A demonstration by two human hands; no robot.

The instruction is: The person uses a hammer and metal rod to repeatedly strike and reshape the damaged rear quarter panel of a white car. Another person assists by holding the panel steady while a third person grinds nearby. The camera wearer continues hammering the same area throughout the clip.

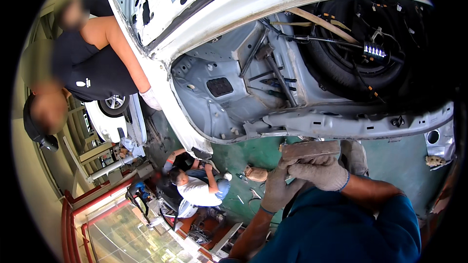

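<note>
My right hand, in a grey knitted work glove with a blue cuff, is closed around the lower side of a worn, brownish-grey rectangular block. My left hand, gloved alike, reaches up to the block's left end, its fingers bent against it and partly hidden. Both hands are close together in front of my chest, apart from the pale grey car body. Beyond them, a hammer lies in the stripped trunk well. Several pliers and bars rest beside it.
A spare tire, a wooden stick and a bright coiled part occupy the trunk's right. The car's rear sill runs across before me. One person stands left with a gloved hand on the car; another sits low behind.
</note>
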